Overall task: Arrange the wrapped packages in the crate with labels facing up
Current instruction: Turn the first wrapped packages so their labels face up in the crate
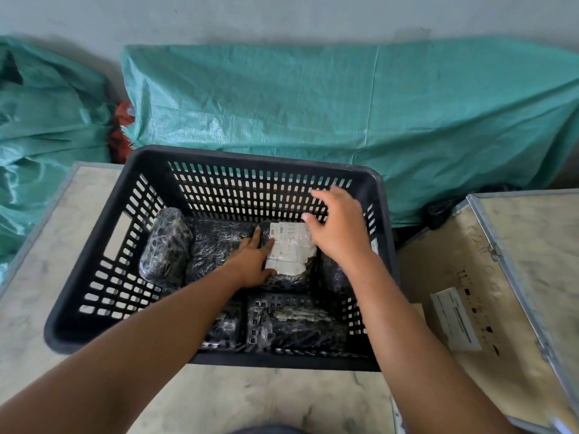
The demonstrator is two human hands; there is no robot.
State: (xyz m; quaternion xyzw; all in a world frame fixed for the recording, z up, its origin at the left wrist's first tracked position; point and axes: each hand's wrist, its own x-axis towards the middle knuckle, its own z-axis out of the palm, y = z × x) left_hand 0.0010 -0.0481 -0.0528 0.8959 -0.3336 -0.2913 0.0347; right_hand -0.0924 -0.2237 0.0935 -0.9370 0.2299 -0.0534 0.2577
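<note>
A black slotted plastic crate (94, 239) stands on a pale table and holds several black packages wrapped in clear film. One package (289, 249) in the middle back lies with its white label facing up. My left hand (255, 261) grips that package at its left edge, thumb under its near side. My right hand (336, 227) hovers just above its right end, fingers spread and holding nothing. A rounded package (164, 245) leans at the left, another (216, 245) lies beside it, and one (294, 324) lies in the near part with no label showing.
The table (266, 402) carries the crate. A wooden case with metal edging (507, 277) and a white label sits at the right. Green woven sacks (344, 104) lie behind along the wall, with more (40, 120) at the left.
</note>
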